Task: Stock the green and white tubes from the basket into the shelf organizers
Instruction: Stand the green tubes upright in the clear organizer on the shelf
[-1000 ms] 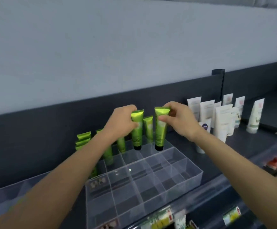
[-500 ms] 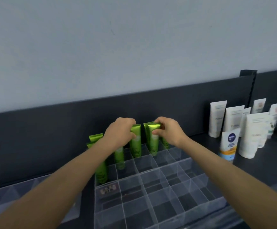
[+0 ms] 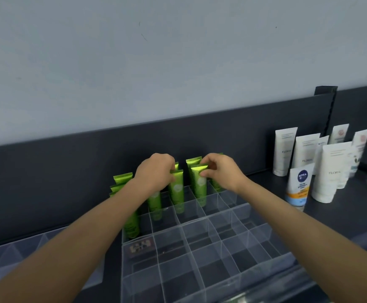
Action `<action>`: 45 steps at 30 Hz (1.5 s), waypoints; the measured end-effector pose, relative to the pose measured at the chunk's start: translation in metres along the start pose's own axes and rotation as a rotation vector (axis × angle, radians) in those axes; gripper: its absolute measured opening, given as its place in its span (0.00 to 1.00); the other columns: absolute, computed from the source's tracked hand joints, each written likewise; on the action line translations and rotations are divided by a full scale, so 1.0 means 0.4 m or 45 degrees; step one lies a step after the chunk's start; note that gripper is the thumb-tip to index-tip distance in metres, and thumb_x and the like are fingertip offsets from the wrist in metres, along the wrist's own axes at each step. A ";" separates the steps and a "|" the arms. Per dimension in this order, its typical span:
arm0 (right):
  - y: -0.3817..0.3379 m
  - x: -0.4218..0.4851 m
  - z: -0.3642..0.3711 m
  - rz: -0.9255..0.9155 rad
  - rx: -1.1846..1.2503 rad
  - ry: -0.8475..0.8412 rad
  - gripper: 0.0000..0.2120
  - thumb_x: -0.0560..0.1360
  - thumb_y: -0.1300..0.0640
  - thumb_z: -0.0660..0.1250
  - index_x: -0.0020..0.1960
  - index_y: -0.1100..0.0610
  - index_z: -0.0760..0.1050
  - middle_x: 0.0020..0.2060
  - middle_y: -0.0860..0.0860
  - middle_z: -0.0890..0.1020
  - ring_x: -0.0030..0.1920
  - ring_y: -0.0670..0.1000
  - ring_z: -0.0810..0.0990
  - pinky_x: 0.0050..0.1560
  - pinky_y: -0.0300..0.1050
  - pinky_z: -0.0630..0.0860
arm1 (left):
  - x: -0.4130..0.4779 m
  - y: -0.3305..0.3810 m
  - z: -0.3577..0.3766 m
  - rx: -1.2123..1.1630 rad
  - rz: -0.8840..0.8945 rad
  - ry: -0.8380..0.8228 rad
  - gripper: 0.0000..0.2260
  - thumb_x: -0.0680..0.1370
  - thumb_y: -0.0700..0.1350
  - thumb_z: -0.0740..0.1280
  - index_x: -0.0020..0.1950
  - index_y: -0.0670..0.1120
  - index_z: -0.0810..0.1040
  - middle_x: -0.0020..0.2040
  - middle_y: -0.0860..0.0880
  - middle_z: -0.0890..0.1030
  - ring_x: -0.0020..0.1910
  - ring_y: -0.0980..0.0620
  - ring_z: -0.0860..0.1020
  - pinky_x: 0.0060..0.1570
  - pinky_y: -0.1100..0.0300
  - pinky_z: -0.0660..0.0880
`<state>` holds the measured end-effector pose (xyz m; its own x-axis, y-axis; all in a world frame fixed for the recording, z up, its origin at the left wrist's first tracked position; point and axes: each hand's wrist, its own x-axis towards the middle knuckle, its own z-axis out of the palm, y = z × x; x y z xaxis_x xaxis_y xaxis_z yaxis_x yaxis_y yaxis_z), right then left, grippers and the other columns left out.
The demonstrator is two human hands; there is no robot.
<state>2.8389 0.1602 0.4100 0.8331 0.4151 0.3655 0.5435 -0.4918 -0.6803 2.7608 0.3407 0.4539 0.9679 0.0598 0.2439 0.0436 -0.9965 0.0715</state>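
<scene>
Your left hand (image 3: 156,172) curls over the crimped top of a green tube (image 3: 176,188) and pinches it. Your right hand (image 3: 220,171) pinches the top of a second tube (image 3: 199,182) between thumb and fingertips. Both tubes stand upright, cap end down, side by side but apart. Their lower ends sit inside neighbouring rear compartments of the clear organizer (image 3: 200,261), showing dimly through its walls. More green tubes stand around them: a group at the organizer's rear left corner (image 3: 122,179), one below your left wrist (image 3: 155,203), and others just behind and to the right of your right hand (image 3: 216,185). Your forearm hides how many the left group holds. The nearer compartments of the grid show only the dark shelf (image 3: 254,186) beneath, apart from a small label (image 3: 141,247) lying flat in one cell at front left. The organizer rests on this shelf against its dark back panel (image 3: 68,171). A second clear organizer (image 3: 14,259) lies to the left, partly behind your left forearm. To the right, well apart from the organizer, white tubes (image 3: 329,171) stand cap down in a loose cluster. A blue-and-orange Nivea tube (image 3: 298,185) stands in front of them.
</scene>
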 end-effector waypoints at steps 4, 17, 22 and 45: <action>-0.012 -0.017 -0.023 -0.012 0.061 0.070 0.12 0.71 0.62 0.73 0.53 0.57 0.77 0.47 0.50 0.80 0.48 0.47 0.78 0.50 0.36 0.74 | -0.020 0.019 -0.030 0.004 0.022 0.071 0.14 0.73 0.49 0.72 0.55 0.44 0.77 0.51 0.47 0.79 0.46 0.47 0.78 0.45 0.52 0.78; 0.007 -0.308 -0.204 0.100 0.032 0.359 0.10 0.71 0.58 0.72 0.51 0.57 0.78 0.45 0.49 0.82 0.46 0.46 0.80 0.50 0.37 0.76 | -0.237 0.333 0.014 -0.319 0.413 0.186 0.22 0.72 0.59 0.68 0.62 0.49 0.76 0.57 0.51 0.77 0.57 0.51 0.75 0.52 0.55 0.74; 0.097 -0.540 -0.293 0.290 -0.165 0.396 0.08 0.71 0.59 0.73 0.50 0.58 0.80 0.42 0.48 0.82 0.44 0.46 0.80 0.47 0.34 0.75 | -0.335 0.500 0.117 -0.399 0.644 0.047 0.22 0.74 0.59 0.67 0.64 0.50 0.73 0.58 0.52 0.75 0.58 0.51 0.73 0.52 0.57 0.71; 0.635 -1.323 -0.035 1.397 -0.366 -0.606 0.11 0.71 0.59 0.66 0.51 0.62 0.80 0.50 0.56 0.84 0.53 0.56 0.81 0.53 0.45 0.77 | -0.619 0.766 0.851 -0.199 0.964 -1.223 0.08 0.77 0.47 0.66 0.51 0.45 0.80 0.49 0.47 0.81 0.47 0.47 0.79 0.47 0.52 0.78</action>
<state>2.5375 -0.1951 0.0527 0.7755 -0.1163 -0.6206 -0.3681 -0.8818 -0.2948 2.6188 0.0008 0.0863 0.5283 -0.6627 -0.5307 -0.5734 -0.7395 0.3527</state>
